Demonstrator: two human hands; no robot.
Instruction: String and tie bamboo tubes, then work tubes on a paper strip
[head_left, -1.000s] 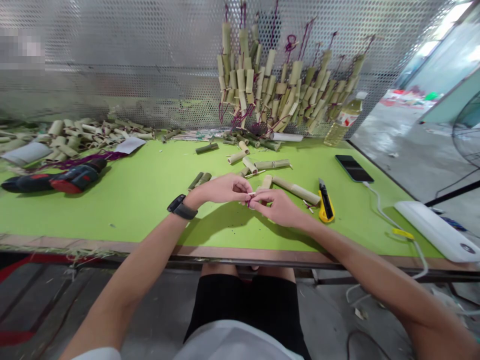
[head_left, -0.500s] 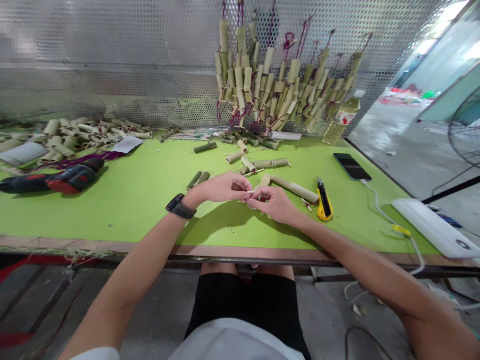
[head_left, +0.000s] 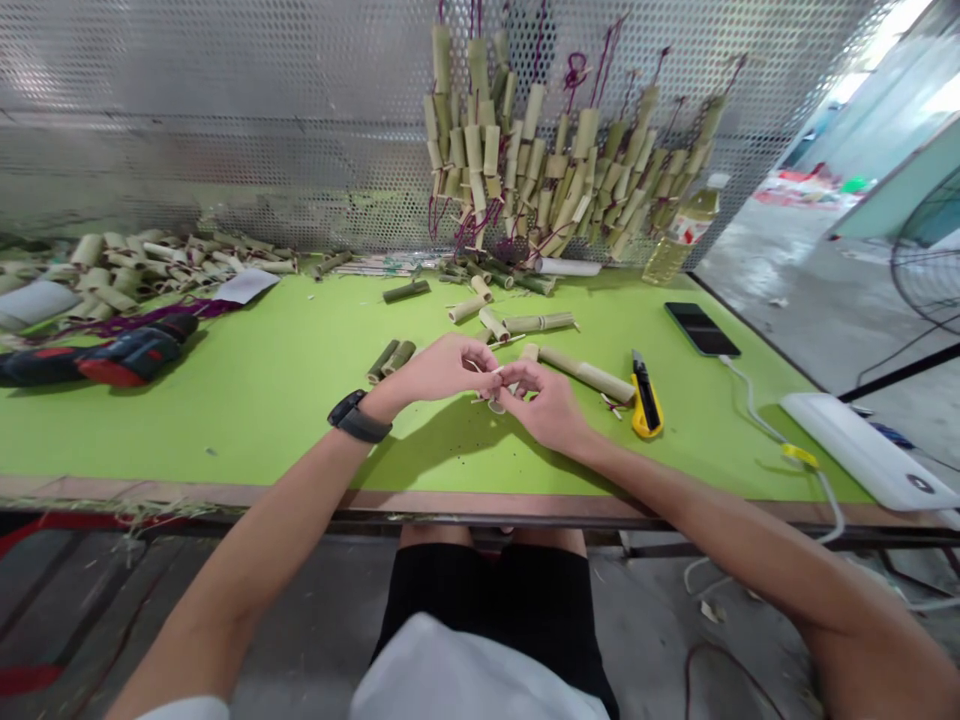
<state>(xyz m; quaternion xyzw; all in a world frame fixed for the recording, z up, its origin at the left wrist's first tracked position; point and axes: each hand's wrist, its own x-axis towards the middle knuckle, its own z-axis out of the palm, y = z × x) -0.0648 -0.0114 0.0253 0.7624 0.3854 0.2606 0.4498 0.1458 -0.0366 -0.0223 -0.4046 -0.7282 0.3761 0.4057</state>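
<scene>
Over the middle of the green tabletop, my left hand point(head_left: 448, 368) and my right hand point(head_left: 549, 402) meet fingertip to fingertip. Both are closed in a pinch around something small and pale that the fingers mostly hide; I cannot make out what it is. Just beneath the fingertips shows the round end of a bamboo tube point(head_left: 496, 406). Right behind my right hand lie another short bamboo piece point(head_left: 529, 353) and a longer bamboo stick point(head_left: 589, 373). Two short green bamboo tubes point(head_left: 391, 360) rest beside my left hand.
A yellow utility knife point(head_left: 646, 396), phone point(head_left: 703, 329) and white power bank point(head_left: 847, 452) lie to the right. On the left are a cordless drill point(head_left: 139, 350) and a bamboo heap point(head_left: 112, 275). Strung bamboo pieces point(head_left: 585, 140) hang on the perforated metal panel; an oil bottle point(head_left: 679, 235) stands nearby.
My fingers have shifted slightly around the small thing, with the right fingertips now a little higher and closer over the left ones. The whole view has tilted slightly.
</scene>
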